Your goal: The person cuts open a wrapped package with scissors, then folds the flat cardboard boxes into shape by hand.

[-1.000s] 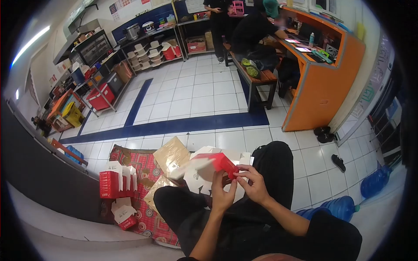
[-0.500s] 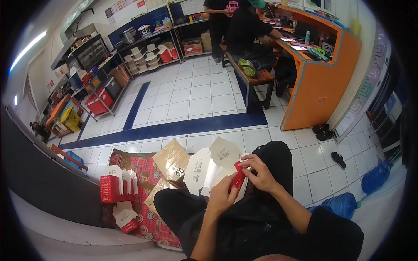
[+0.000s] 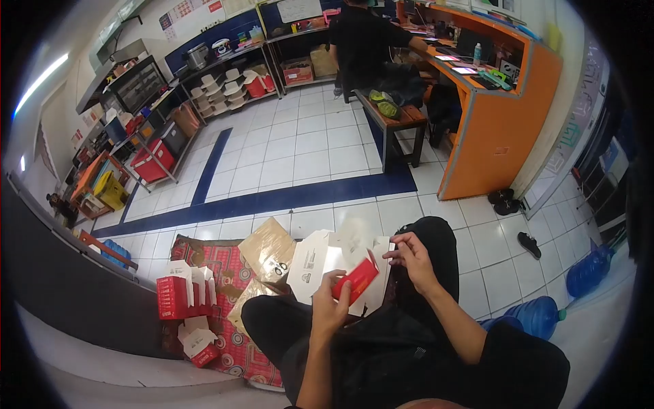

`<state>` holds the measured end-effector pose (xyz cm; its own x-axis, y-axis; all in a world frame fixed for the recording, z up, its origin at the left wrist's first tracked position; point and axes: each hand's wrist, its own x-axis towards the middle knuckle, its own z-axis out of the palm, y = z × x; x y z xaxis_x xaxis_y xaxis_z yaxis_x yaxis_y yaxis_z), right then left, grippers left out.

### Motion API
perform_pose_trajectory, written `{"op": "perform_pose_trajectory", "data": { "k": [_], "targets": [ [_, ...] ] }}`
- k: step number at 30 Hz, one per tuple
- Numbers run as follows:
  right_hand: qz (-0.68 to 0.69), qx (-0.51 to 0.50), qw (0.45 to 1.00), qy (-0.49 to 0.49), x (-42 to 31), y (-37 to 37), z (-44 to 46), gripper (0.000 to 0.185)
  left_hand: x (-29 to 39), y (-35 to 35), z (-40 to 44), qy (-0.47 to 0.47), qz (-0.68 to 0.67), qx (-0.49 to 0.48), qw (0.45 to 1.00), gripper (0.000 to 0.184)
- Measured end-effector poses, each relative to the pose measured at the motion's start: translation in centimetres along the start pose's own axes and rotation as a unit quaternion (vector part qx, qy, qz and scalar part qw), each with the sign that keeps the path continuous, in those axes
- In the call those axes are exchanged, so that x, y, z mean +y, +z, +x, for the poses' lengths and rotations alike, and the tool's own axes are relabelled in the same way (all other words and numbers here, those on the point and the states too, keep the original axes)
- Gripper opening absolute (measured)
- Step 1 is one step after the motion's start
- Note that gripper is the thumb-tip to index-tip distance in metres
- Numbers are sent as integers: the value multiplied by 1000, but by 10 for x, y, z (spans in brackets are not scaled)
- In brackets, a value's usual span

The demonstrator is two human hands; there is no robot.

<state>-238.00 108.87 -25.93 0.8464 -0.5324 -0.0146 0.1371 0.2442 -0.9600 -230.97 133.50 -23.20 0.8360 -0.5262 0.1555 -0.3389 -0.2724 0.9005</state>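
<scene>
The red carton [image 3: 357, 281] is above the person's lap, its pale flap blurred at twelve o'clock. At eight o'clock the left hand [image 3: 330, 301] pinches it between thumb and fingers. The right hand [image 3: 413, 262], at two, has just come off the red face, leaving the left alone bearing it; whether its bent fingers grip the white edge, I cannot tell. Wrapped packages [image 3: 268, 252] lie toward ten, stacked cartons [image 3: 174, 294] at nine.
</scene>
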Motion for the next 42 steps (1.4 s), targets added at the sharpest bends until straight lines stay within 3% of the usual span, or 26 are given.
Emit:
{"op": "perform_pose_trajectory", "data": {
  "k": [3,6,10,13,16,18,21,23,25,27,31,33,37,39,42],
  "targets": [
    [-104,-123,986,-48,1,1,-4,26,0,2,-1,-5,-53,52,997,29],
    [-182,-170,967,-59,3,10,-9,30,3,-1,1,14,-14,-8,1000,25],
    [-292,-214,929,-74,0,9,-7,33,-10,1,1,26,0,11,1000,22],
    [-304,-243,921,-30,12,10,-9,35,-18,2,2,28,23,18,999,21],
    [-329,-274,902,-51,16,12,-14,37,-26,9,1,35,60,4,998,20],
    [-338,-248,904,-80,30,16,-21,37,-21,11,1,36,58,5,998,19],
    [-275,-43,958,-74,29,33,-33,31,-12,8,2,28,61,-2,998,18],
    [-288,-58,951,-93,33,34,-36,33,-13,8,2,18,66,-10,998,18],
    [-300,-75,945,-109,34,33,-35,35,-21,10,3,91,96,18,991,17],
    [-276,-166,942,-95,35,30,-35,33,-27,7,4,90,100,7,991,17],
    [-243,-190,949,-69,36,26,-29,31,-20,-8,7,69,73,-41,994,17],
    [-105,-213,971,37,40,21,-21,28,-15,-14,8,67,63,-44,995,17],
    [-220,-139,965,3,48,26,-24,27,-7,-16,8,71,68,-66,993,18],
    [-280,-132,946,-91,47,31,-30,22,-6,-18,9,86,74,-72,991,19],
    [-245,-96,962,-71,42,32,-32,21,-18,-17,15,108,73,-63,989,20]
  ]
}}
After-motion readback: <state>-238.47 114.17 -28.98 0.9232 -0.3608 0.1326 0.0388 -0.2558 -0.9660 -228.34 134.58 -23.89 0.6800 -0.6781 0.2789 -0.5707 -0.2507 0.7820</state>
